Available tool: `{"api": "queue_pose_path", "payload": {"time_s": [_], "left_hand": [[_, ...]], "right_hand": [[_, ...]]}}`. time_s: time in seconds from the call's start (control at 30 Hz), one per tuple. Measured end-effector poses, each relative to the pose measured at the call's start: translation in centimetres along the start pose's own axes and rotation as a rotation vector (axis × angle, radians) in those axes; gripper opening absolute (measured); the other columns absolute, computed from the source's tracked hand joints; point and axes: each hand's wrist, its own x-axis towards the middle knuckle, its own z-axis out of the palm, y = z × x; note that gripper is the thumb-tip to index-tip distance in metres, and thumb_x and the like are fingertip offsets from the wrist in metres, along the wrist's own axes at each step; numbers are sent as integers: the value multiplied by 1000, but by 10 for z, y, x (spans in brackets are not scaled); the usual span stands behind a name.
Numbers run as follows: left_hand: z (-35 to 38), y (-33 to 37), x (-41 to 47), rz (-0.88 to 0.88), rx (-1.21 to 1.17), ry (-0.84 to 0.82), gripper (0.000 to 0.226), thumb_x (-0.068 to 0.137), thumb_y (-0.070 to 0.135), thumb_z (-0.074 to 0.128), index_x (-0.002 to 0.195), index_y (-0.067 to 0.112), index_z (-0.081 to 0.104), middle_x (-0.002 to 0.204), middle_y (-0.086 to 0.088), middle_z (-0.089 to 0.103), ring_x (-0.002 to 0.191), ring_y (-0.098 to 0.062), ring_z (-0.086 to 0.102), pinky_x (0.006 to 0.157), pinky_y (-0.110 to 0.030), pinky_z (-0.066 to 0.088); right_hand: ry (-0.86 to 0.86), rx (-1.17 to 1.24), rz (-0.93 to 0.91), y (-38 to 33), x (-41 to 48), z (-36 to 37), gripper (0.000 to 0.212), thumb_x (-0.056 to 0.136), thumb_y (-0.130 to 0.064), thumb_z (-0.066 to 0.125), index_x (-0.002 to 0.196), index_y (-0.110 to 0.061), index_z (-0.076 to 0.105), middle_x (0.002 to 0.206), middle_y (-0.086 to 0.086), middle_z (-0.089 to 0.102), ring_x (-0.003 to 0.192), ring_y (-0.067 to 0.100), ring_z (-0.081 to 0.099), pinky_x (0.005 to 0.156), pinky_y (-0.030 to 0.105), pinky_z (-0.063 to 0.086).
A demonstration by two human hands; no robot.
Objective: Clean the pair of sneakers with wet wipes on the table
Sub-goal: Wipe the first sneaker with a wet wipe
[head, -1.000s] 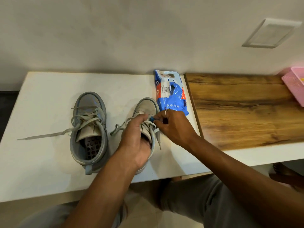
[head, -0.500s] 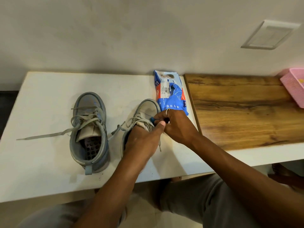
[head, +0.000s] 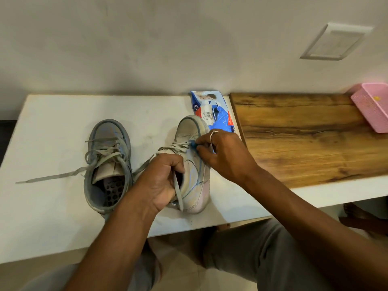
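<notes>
Two grey sneakers sit on the white table. The left sneaker stands upright and untouched, its laces loose and one lace trailing left. The right sneaker is tilted onto its side, outer side facing up. My left hand grips its collar, fingers inside the opening. My right hand, with a ring on one finger, pinches a small blue wet wipe against the sneaker's upper by the laces. The blue wet-wipes pack lies just behind the sneaker, partly hidden by my right hand.
A wooden board surface joins the white table on the right. A pink box rests at its far right corner. The wall runs right behind the table. My knees are under the front edge.
My left hand shifted from the laces into the collar and tipped the right sneaker onto its side. My right hand stayed at the laces with the blue wipe.
</notes>
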Motion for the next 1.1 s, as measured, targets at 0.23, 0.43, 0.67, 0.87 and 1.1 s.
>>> {"api": "queue_pose_path", "payload": {"time_s": [0.23,0.43,0.67,0.87,1.1], "left_hand": [[-6,-3,5,-9,-67,-70,21,43,-4,37,54,13,31,58,-3,29,52,-18,32,53,-24,36],[-10,-13,17,33,53,-40,52,44,-10,38,94,-18,52,90,-16,53,87,-33,52,76,-35,47],[-16,-17,31,129,72,-82,40,88,-10,36,111,6,65,103,-14,70,97,-30,67,78,-34,54],[-13,-18,27,186,236,50,47,88,-16,35,111,10,66,102,-10,71,92,-21,69,76,-31,55],[-7,-16,17,256,357,32,45,86,-16,44,91,23,64,91,-1,70,74,-6,66,59,-13,53]], "right_hand": [[-92,130,34,-5,-14,-3,13,89,-24,66,99,-21,74,82,0,70,73,6,58,57,16,45],[-53,-16,7,3,12,-4,20,94,-24,59,108,-22,73,102,-3,70,94,10,61,78,28,54],[-208,293,-12,-4,-14,-6,14,91,-21,67,104,-18,73,91,-4,69,84,9,60,65,16,49],[-42,70,-81,0,8,3,20,92,-15,62,110,-17,72,98,-5,66,86,5,56,78,22,50],[20,45,-272,8,-2,1,29,87,7,61,98,-15,76,106,0,68,99,7,60,89,5,41]]}}
